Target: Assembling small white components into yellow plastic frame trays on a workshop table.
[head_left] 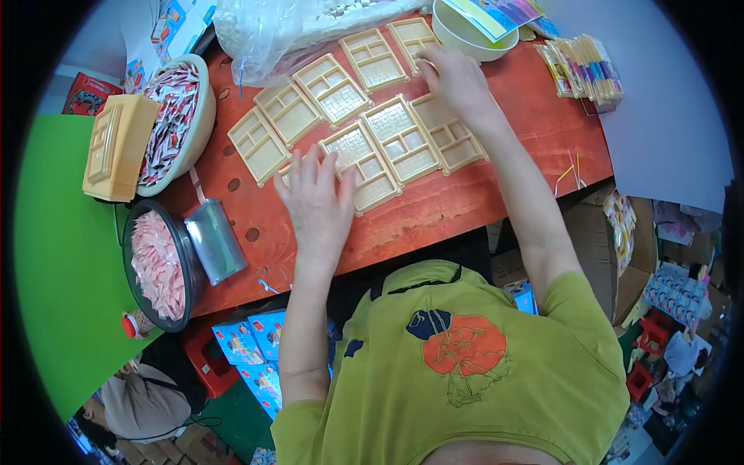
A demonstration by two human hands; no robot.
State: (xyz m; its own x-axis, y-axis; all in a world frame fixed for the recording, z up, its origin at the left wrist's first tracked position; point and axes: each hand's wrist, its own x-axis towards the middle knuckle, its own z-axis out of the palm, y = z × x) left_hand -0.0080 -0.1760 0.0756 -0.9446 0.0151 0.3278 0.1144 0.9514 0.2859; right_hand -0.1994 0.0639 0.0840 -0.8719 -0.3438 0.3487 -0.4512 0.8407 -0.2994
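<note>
Several cream compartment trays [401, 139] lie in two slanting rows on the red table. My left hand [319, 203] has its fingers spread over the near row, at a tray [360, 167] and a mostly covered one to its left. Over at the far right, my right hand [459, 84] reaches to the end tray [411, 36] of the back row. Its thumb and fingers are apart at that tray's right edge. Whether they touch it is hard to tell. Below the right wrist lies another tray [459, 147].
On the left are a basin of red-and-white packets [172, 116], a cream stack of trays [118, 147], a dark basin of pink packets [157, 260] and a clear container [215, 240]. Behind the trays sit a plastic bag [263, 39] and a pale bowl [465, 40]. Wooden sticks [581, 70] stand right.
</note>
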